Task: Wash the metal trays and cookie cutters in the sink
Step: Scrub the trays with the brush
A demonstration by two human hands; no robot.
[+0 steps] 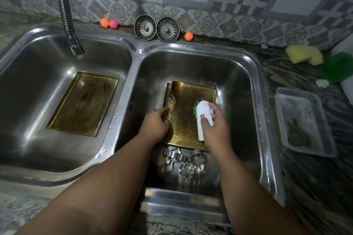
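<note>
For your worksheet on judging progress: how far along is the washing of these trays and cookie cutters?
Done: nothing looks finished. In hand: the right hand scrubs the sudsy tray in the right basin with a brush; the left hand grips its edge. Left: the streaked tray in the left basin and the cookie cutters lying near the sudsy tray.
</note>
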